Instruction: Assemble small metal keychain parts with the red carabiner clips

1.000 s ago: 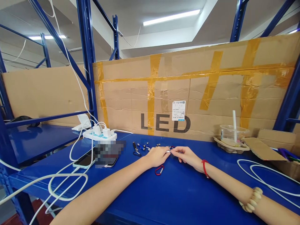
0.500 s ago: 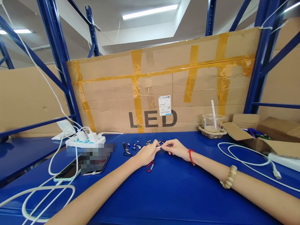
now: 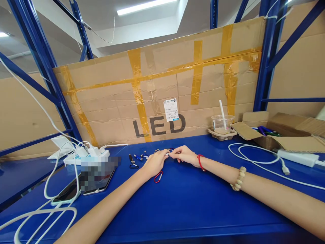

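A small silver metal piece (image 3: 167, 154) was pinched between the two hands, low over the blue table (image 3: 193, 203), toward its back and just in front of the cardboard. It was too small in the view to say exactly what it was; it may have been the barrel of a tiny keychain light. The left hand (image 3: 155, 162) had closed its fingertips on one end and the right hand (image 3: 184, 155) had closed on the other, so the piece was braced from both sides, the way one holds something to twist or press it together. Both wrists rested on the tabletop, which steadied such fine work.

A red carabiner (image 3: 158, 176) lay on the table just beside the left hand, touching nothing else, set close enough to pick up without reaching. Behind the hands a scatter of small parts (image 3: 142, 156) was spread in a loose row: little dark and blue cylinders, a dark clip and what looked like round button cells, kept apart so that each could be found singly.

Farther left sat a white power strip (image 3: 85, 155) with chargers plugged in, its white cables (image 3: 56, 189) looping over two phones (image 3: 73, 189). To the right stood a plastic cup (image 3: 222, 123) with a straw in a paper tray, and an open cardboard box (image 3: 276, 135). A taped cardboard sheet (image 3: 162, 91) marked LED walled off the back of the bench.
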Available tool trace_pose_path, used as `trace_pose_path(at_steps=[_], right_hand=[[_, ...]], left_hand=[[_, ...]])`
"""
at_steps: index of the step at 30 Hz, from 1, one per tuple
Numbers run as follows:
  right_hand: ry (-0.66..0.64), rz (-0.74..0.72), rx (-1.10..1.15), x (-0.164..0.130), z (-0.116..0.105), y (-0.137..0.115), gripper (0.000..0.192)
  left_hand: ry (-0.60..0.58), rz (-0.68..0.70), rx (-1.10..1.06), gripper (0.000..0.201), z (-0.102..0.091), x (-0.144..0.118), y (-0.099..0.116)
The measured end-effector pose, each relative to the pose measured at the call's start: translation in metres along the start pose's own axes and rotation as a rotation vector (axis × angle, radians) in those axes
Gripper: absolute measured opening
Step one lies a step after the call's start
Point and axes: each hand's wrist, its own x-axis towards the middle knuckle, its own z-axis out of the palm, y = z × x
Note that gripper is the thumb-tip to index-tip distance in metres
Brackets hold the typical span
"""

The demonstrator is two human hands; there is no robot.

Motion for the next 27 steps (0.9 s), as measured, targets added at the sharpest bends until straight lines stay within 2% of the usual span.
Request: trace_pose_path(at_steps=[5, 9, 12, 15, 18, 20, 23, 27], right_hand=[[0.047, -0.071, 0.006, 0.005, 0.004, 0.006, 0.037], [0.138, -0.095, -0.044, 0.008, 0.007, 0.009, 0.037], [0.304, -0.107, -0.179, 0.01, 0.0, 0.009, 0.034], [0.532, -0.036, -0.345, 0.012, -0.013, 0.011, 0.034], [0.651, 0.032, -0.432, 0.015, -0.026, 0.013, 0.031], [0.641, 0.047, -0.483, 0.016, -0.03, 0.015, 0.029], [0.553, 0.021, -0.56, 0.015, -0.029, 0.016, 0.029], [0.478, -0.15, -0.713, 0.011, -0.021, 0.013, 0.029]], left_hand=[[-0.014, -0.09, 0.034, 0.021, -0.002, 0.001, 0.002], [-0.04, -0.17, 0.083, 0.023, -0.005, 0.0, 0.005], [-0.055, -0.221, 0.122, 0.023, -0.007, 0.0, 0.006], [-0.069, -0.269, 0.139, 0.023, -0.008, 0.0, 0.007], [-0.094, -0.295, 0.141, 0.023, -0.009, 0.0, 0.008], [-0.104, -0.295, 0.141, 0.024, -0.01, 0.0, 0.008], [-0.113, -0.293, 0.139, 0.024, -0.01, 0.0, 0.008], [-0.103, -0.287, 0.149, 0.023, -0.009, 0.0, 0.007]])
